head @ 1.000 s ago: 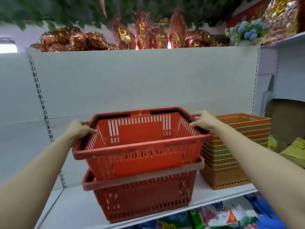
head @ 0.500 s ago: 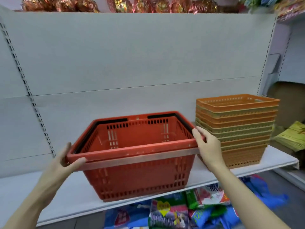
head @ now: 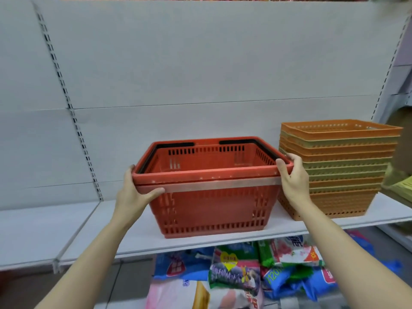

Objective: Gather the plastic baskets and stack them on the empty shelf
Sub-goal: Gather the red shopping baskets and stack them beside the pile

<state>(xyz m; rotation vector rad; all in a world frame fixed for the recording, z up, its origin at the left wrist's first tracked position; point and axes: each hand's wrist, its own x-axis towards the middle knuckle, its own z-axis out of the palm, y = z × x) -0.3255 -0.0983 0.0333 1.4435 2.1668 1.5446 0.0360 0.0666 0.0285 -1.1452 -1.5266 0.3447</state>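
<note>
Two red plastic shopping baskets point(head: 211, 208) sit nested, one inside the other, on the white shelf point(head: 66, 230). Black handles lie folded along the top rim. My left hand point(head: 133, 195) grips the left end of the rims, thumb curled under the lower rim. My right hand point(head: 294, 179) holds the right end, fingers wrapped over the top rim. To the right stands a stack of several orange and green mesh baskets point(head: 338, 168), close to my right hand.
A white back panel point(head: 200, 63) with slotted uprights rises behind the shelf. Packaged goods point(head: 245, 270) lie heaped on the level below. Yellow-green items point(head: 399, 184) and a cardboard box edge the far right.
The upper red basket has dropped fully into the lower one. Both hands slid down to the rim ends, and the view moved lower and closer.
</note>
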